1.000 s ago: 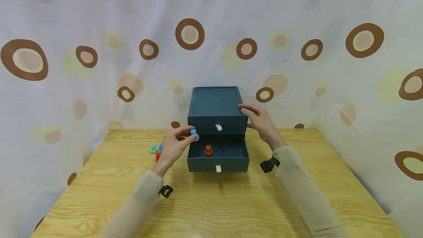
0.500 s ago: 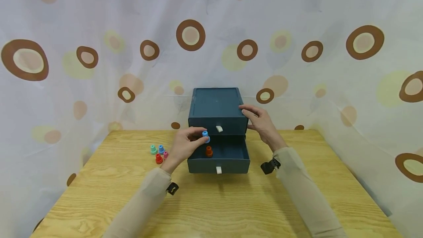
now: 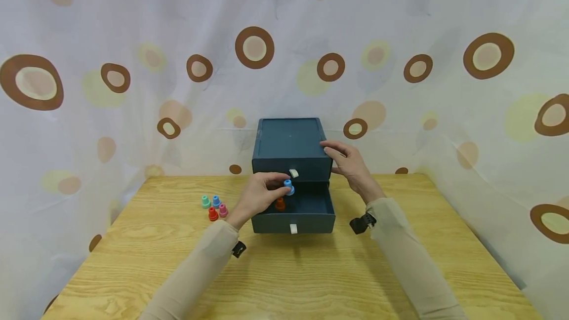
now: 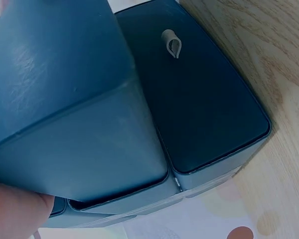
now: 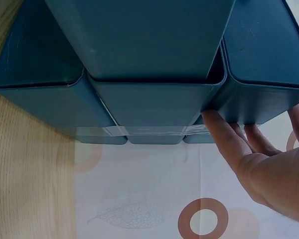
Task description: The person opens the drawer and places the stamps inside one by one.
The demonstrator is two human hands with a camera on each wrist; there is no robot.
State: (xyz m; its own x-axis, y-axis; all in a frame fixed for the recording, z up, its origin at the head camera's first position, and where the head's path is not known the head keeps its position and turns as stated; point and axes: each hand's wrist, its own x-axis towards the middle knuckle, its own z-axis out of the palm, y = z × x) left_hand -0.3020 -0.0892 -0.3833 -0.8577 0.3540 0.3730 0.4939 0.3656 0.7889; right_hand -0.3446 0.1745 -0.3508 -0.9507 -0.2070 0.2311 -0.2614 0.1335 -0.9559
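My left hand (image 3: 262, 194) pinches a small light-blue stepped plastic peg (image 3: 289, 187) between thumb and fingers, above the pulled-out drawer (image 3: 293, 223) of a dark blue drawer cabinet (image 3: 291, 137). An orange peg (image 3: 280, 205) of the same shape stands inside that drawer, partly behind the hand. In the left wrist view only a bit of the left hand (image 4: 15, 211) shows beside the drawer; the peg is hidden there. My right hand (image 3: 353, 166) rests against the cabinet's right side near the top, its fingers spread along the wall in the right wrist view.
Left of the cabinet, a green peg (image 3: 206, 202), a second blue peg (image 3: 216, 201), a red peg (image 3: 213, 214) and a pink peg (image 3: 223, 210) stand on the wooden table (image 3: 284, 280). A closed lower drawer (image 4: 199, 99) sits beneath the pulled-out one. A patterned curtain hangs behind.
My left hand has moved right with the blue peg, from the drawer's left edge to above its inside. The pink peg on the table has come into view. The right hand has stayed put.
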